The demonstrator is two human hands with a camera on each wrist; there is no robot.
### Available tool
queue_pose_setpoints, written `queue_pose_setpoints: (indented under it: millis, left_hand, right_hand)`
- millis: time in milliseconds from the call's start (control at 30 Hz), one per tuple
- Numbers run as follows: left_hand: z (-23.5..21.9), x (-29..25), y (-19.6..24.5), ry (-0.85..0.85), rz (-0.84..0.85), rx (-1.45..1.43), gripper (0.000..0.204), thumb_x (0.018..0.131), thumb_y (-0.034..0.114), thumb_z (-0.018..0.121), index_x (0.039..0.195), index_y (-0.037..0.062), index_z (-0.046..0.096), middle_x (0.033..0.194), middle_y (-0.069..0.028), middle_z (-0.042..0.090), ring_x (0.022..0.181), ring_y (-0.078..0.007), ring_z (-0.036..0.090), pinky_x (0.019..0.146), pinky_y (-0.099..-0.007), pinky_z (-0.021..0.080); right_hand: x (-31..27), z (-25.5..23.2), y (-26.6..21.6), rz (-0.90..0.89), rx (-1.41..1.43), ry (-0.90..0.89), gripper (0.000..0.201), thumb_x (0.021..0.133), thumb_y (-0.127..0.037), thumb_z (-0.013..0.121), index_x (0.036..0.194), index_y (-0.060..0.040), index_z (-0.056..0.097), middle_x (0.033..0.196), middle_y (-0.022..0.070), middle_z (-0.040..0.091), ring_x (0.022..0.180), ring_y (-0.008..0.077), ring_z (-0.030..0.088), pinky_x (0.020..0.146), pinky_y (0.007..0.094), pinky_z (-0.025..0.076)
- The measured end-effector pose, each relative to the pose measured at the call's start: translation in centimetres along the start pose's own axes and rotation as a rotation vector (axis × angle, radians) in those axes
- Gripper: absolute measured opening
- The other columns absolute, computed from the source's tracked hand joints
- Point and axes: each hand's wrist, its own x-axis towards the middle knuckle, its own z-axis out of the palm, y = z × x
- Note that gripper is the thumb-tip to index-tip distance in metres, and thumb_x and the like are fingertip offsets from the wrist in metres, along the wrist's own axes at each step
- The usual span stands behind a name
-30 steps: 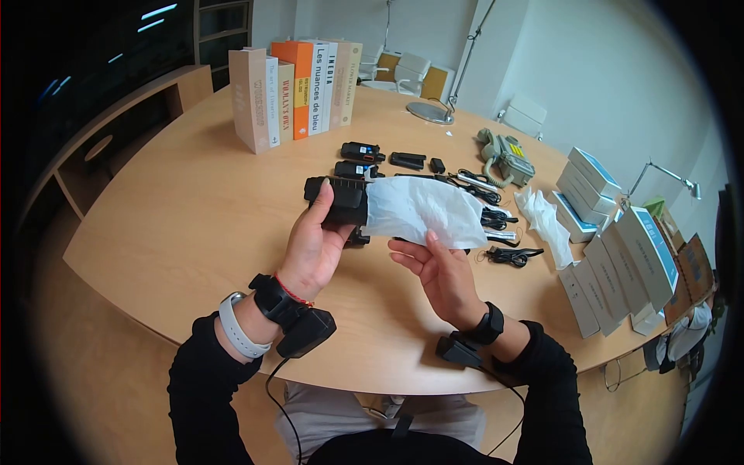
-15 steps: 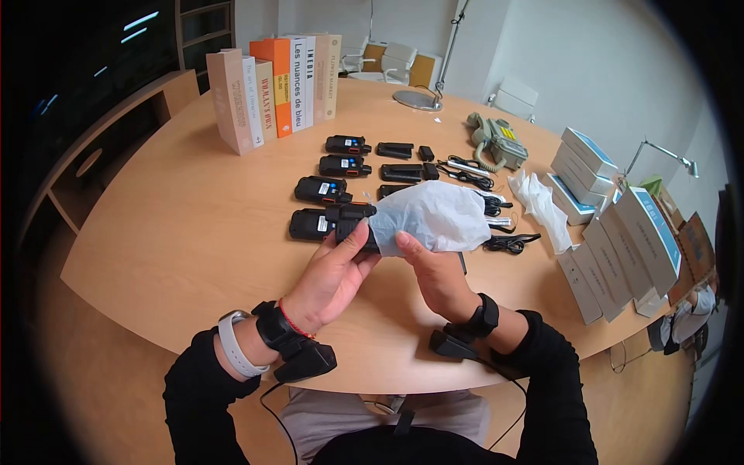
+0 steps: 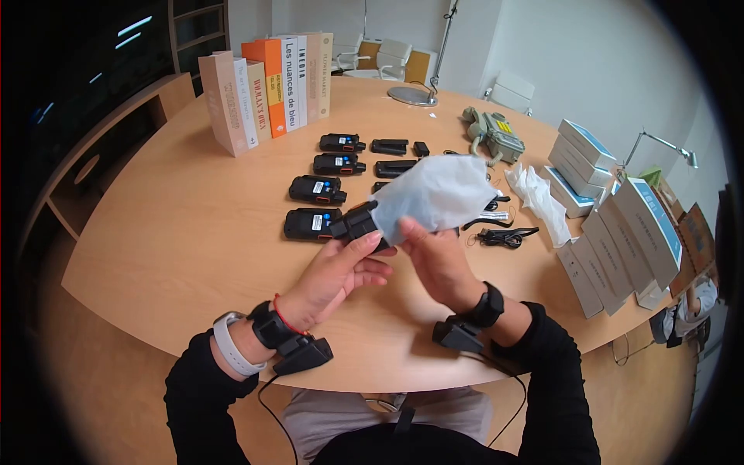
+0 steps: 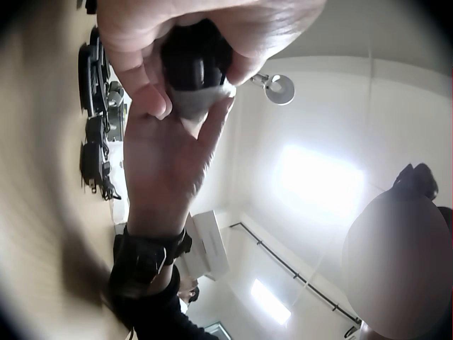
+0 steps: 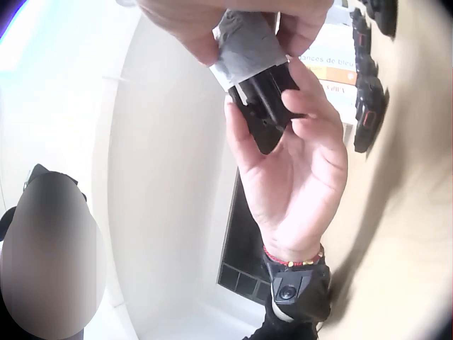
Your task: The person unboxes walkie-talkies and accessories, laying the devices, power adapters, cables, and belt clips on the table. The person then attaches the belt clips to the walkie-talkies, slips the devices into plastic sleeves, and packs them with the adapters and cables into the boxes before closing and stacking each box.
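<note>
A black blocky device (image 3: 356,222) sticks out of a white soft bag (image 3: 446,190), held above the table and tilted up to the right. My left hand (image 3: 329,279) grips the device's bare end between thumb and fingers. With thumb on top, my right hand (image 3: 440,262) holds the bag near its mouth, around the covered part of the device. In the right wrist view the left fingers curl round the black end (image 5: 265,106), just below the bag's edge (image 5: 248,46). Several black two-way radios (image 3: 314,223) lie in a column left of the bag.
Black clip-like parts (image 3: 390,146) and bundled cables (image 3: 504,237) lie around the bag. A crumpled white bag (image 3: 535,194) is on the right, beside stacked boxes (image 3: 620,256). A green telephone (image 3: 496,138), a row of books (image 3: 271,89) and a lamp base (image 3: 412,95) stand farther back.
My right hand has shifted from under the bag to grip it near its mouth. The device has moved lower and right, and the bag's far end has tilted up.
</note>
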Motion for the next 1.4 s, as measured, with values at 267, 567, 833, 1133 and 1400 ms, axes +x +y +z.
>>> queue_pose_setpoints:
  millis: [267,567,833,1133,1400]
  left_hand:
    - [0.7,-0.5,-0.4,-0.045,-0.037,0.078,0.04,0.095,0.039,0.045,0.12,0.0079,0.049,0.111,-0.0085,0.057,0.093,-0.0171,0.059,0.079,-0.0319,0.049]
    - [-1.2,0.2,1.3,0.066,0.039,0.428,0.04,0.088,0.035,0.062,0.114,0.0064,0.051,0.092,-0.0031,0.056,0.077,-0.009,0.054,0.069,-0.0214,0.047]
    - [0.6,-0.3,1.8,0.061,0.608,1.083,0.085,0.062,0.025,0.084,0.134,0.0112,0.04,0.132,-0.0146,0.037,0.114,-0.023,0.046,0.08,-0.0283,0.048]
    - [0.9,-0.5,1.5,0.066,0.682,1.155,0.066,0.064,0.009,0.08,0.124,0.0057,0.051,0.116,-0.0161,0.058,0.101,-0.028,0.06,0.08,-0.0319,0.05]
    - [1.4,-0.8,1.7,0.17,0.777,1.216,0.056,0.063,0.003,0.078,0.115,0.0053,0.058,0.102,-0.0134,0.064,0.09,-0.0271,0.064,0.075,-0.0313,0.051]
  right_hand:
    - [-1.2,0.2,-0.3,0.088,-0.039,-0.08,0.038,0.081,-0.021,0.07,0.11,-0.0037,0.055,0.102,0.0038,0.06,0.093,0.0123,0.055,0.081,0.0274,0.043]
    - [0.1,-1.0,-1.9,0.29,0.273,-0.038,0.037,0.086,-0.021,0.06,0.118,-0.0084,0.048,0.108,0.0027,0.058,0.095,0.0134,0.057,0.08,0.0293,0.046]
    - [-0.6,0.3,-2.2,0.558,0.274,-0.139,0.041,0.093,-0.035,0.051,0.121,-0.0054,0.046,0.111,0.0092,0.059,0.098,0.017,0.061,0.077,0.0317,0.054]
    - [-0.8,0.5,-2.9,0.638,0.071,-0.2,0.048,0.094,-0.048,0.043,0.115,-0.0059,0.05,0.096,0.0051,0.062,0.075,0.0114,0.06,0.067,0.0278,0.051]
    - [-1.0,1.0,-3.5,0.662,0.194,-0.164,0.042,0.093,-0.047,0.046,0.11,-0.0092,0.051,0.09,0.0032,0.059,0.072,0.0128,0.058,0.066,0.0282,0.051]
